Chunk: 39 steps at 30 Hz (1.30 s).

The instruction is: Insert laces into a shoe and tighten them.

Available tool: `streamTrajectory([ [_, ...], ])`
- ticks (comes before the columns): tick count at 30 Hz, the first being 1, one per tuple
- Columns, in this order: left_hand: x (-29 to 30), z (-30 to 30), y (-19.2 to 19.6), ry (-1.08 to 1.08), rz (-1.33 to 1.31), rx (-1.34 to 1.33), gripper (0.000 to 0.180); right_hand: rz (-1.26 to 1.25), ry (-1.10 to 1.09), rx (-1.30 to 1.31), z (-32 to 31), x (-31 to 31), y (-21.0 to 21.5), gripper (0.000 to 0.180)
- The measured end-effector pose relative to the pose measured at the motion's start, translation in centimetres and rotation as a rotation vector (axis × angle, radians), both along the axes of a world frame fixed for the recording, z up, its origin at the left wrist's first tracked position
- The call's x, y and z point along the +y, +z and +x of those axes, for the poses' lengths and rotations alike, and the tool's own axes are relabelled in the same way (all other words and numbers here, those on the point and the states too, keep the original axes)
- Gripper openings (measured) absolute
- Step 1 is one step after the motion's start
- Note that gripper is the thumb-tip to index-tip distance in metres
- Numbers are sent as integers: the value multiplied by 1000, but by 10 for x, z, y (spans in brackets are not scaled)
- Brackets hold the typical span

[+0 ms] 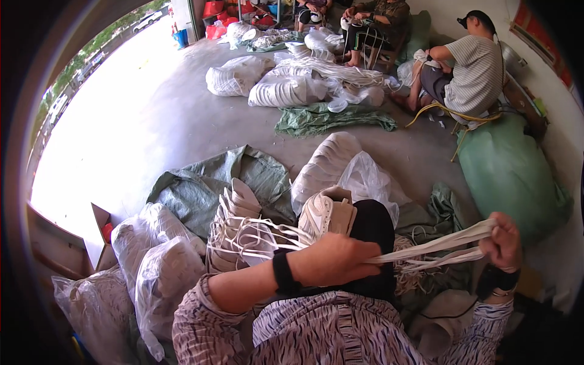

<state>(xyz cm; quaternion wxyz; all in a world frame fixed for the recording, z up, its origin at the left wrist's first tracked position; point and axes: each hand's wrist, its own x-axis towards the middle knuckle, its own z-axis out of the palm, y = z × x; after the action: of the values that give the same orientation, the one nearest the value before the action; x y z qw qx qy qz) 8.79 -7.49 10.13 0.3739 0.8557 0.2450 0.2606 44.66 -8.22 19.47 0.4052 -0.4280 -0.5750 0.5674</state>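
My left hand (337, 258) is closed around a bundle of white shoelaces (435, 248) over my lap. The same bundle stretches to the right, where my right hand (502, 242) grips its other end. More loose laces (249, 234) trail left from my left hand toward a stack of white shoe uppers (234, 210). A white sneaker (325, 213) rests on my black-clad knee (374, 225), just behind my left hand. A black band sits on each wrist.
Clear plastic bags of white parts (155, 255) lie at my left, another bag (340, 167) ahead. A large green sack (511, 176) stands at right. Green tarps (213, 179) and white heaps (286, 88) cover the concrete floor. A seated person (471, 73) and others work at the back.
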Motion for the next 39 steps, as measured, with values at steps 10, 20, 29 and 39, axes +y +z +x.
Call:
streamTrajectory([
  [10, -71, -124, -73, 130, -324, 584, 21, -504, -848, -667, 261, -48, -172, 20],
  [20, -71, -150, -103, 530, -502, 378, 16, -132, 105, -415, -74, 1, -144, 23],
  [29, -57, -139, -24, 770, -674, -189, 13, 127, 443, -552, -116, -6, -149, 15],
  [39, -39, -125, 0, 807, -666, -351, 15, 474, 426, -760, -138, -9, -145, 19],
])
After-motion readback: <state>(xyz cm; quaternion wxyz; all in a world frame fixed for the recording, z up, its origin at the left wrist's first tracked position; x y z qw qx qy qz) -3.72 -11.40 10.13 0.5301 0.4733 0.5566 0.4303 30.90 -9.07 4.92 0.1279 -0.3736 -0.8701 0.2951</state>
